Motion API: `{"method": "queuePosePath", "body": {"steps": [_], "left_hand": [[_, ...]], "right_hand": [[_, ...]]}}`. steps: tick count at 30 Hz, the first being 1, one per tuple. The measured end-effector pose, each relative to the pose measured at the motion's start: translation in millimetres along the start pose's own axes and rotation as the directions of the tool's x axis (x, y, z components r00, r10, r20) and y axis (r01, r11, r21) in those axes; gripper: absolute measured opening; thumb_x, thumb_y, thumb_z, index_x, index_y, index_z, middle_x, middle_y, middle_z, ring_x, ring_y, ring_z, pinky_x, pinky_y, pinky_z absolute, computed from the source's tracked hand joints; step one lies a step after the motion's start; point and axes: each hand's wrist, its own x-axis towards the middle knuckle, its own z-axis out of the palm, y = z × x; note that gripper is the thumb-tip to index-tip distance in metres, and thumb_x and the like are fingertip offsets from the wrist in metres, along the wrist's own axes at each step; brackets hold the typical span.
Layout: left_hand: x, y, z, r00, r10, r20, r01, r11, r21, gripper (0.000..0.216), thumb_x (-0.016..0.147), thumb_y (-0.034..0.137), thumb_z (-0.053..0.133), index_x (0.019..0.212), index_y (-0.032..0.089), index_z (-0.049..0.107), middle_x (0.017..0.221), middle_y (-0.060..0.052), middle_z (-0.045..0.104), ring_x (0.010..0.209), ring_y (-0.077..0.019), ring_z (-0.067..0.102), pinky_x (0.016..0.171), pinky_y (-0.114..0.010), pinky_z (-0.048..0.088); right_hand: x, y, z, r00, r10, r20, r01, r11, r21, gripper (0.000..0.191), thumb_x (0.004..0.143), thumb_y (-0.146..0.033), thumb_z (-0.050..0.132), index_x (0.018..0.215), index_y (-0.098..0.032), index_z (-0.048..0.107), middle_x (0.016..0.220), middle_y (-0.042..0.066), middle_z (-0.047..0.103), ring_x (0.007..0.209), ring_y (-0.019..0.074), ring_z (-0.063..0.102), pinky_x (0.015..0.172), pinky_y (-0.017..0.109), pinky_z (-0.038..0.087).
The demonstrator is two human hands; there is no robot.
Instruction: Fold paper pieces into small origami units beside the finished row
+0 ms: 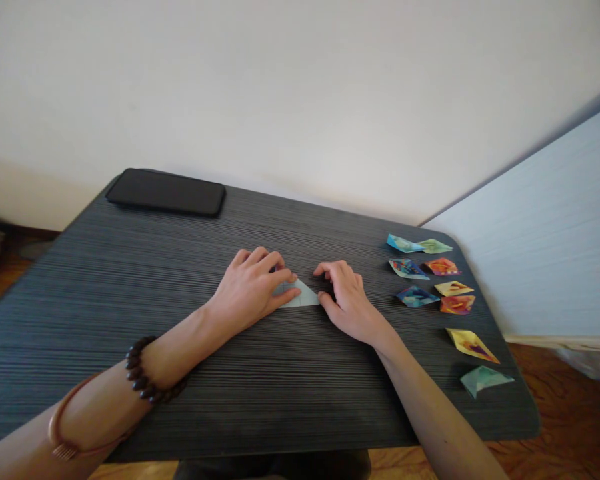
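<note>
A pale blue piece of folded paper lies on the dark table between both hands, its pointed end toward the right. My left hand rests over its left part, fingers spread and laid on the paper, hiding that side. At the right tip, the thumb of my right hand touches the paper's point; the index finger is curved and held apart from the thumb, and the other fingers are curled.
Several colourful folded paper pieces lie along the table's right side, a green one closest to me. At the back left is a black phone-like slab. A wall stands behind the dark table; a pale panel is at right.
</note>
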Motion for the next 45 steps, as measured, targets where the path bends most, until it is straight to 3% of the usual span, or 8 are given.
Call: {"method": "queuePosePath", "body": {"steps": [10,14,18,22,30,35,41,45], "left_hand": [[-1,-2,0,1.000,0.011,-0.023,-0.012,1.000,-0.009,0.026,0.091,0.035,0.048,0.100,0.025,0.070,0.085,-0.004,0.064,0.083,-0.0204,0.053,0.073,-0.035,0.038],[-1,-6,1,1.000,-0.012,-0.012,0.011,0.999,-0.052,0.027,0.091,0.027,0.046,0.102,0.020,0.069,0.077,-0.004,0.065,0.077,-0.0192,0.054,0.072,-0.034,0.041],[-1,-12,0,0.998,-0.064,-0.005,0.063,0.991,-0.122,0.022,0.088,0.024,0.051,0.096,0.019,0.070,0.075,-0.002,0.065,0.077,-0.0183,0.054,0.074,-0.033,0.043],[0,-18,-2,0.995,-0.098,0.004,0.097,0.981,-0.170,0.020,0.086,0.028,0.054,0.092,0.020,0.071,0.078,-0.003,0.066,0.082,-0.0193,0.054,0.075,-0.033,0.046],[1,-30,-2,0.985,0.166,0.043,-0.152,0.960,-0.234,0.029,0.090,0.028,0.050,0.115,0.025,0.064,0.125,-0.002,0.061,0.128,-0.0240,0.041,0.101,-0.044,0.038],[1,-30,-3,0.977,0.210,0.027,-0.200,0.959,-0.203,0.029,0.090,0.031,0.050,0.115,0.025,0.064,0.118,-0.002,0.066,0.120,-0.0219,0.052,0.100,-0.041,0.041],[0,-26,-2,0.977,0.215,0.006,-0.212,0.969,-0.128,0.028,0.091,0.032,0.049,0.111,0.022,0.066,0.121,-0.003,0.064,0.123,-0.0247,0.048,0.099,-0.043,0.043],[0,-24,-2,0.966,0.260,-0.006,-0.259,0.957,-0.130,0.028,0.091,0.025,0.048,0.113,0.020,0.064,0.120,-0.005,0.064,0.121,-0.0229,0.051,0.099,-0.041,0.044]], "right_hand": [[-2,3,3,0.993,-0.070,-0.091,0.075,0.996,0.054,0.022,0.083,-0.012,0.044,0.099,-0.023,0.054,0.098,0.003,0.055,0.096,0.0187,0.052,0.088,0.037,0.038],[-6,-6,7,0.979,-0.152,-0.133,0.145,0.988,-0.060,0.019,0.089,-0.029,0.049,0.102,-0.024,0.062,0.102,0.006,0.055,0.098,0.0205,0.050,0.087,0.037,0.038],[-8,-18,13,0.960,-0.257,-0.112,0.239,0.959,-0.151,0.039,0.085,-0.050,0.055,0.112,-0.023,0.062,0.111,0.008,0.056,0.104,0.0233,0.048,0.090,0.040,0.037],[-6,-19,12,0.958,-0.283,-0.050,0.271,0.947,-0.171,0.042,0.085,-0.054,0.052,0.116,-0.026,0.062,0.118,0.006,0.059,0.107,0.0231,0.049,0.089,0.040,0.038],[-2,-2,5,0.960,-0.243,-0.140,0.219,0.962,-0.164,0.049,0.079,-0.057,0.059,0.113,-0.021,0.062,0.126,0.007,0.058,0.115,0.0242,0.049,0.097,0.042,0.038],[-4,3,4,0.937,-0.329,-0.119,0.302,0.932,-0.200,0.034,0.083,-0.050,0.057,0.106,-0.026,0.066,0.129,0.004,0.056,0.118,0.0222,0.047,0.099,0.041,0.037],[-4,2,4,0.922,-0.359,-0.147,0.323,0.920,-0.223,0.039,0.078,-0.055,0.061,0.104,-0.027,0.068,0.130,0.006,0.054,0.118,0.0248,0.045,0.098,0.044,0.035],[-4,1,6,0.914,-0.391,-0.106,0.362,0.906,-0.220,0.022,0.087,-0.043,0.057,0.099,-0.029,0.069,0.111,0.001,0.066,0.107,0.0197,0.052,0.093,0.039,0.037]]}}
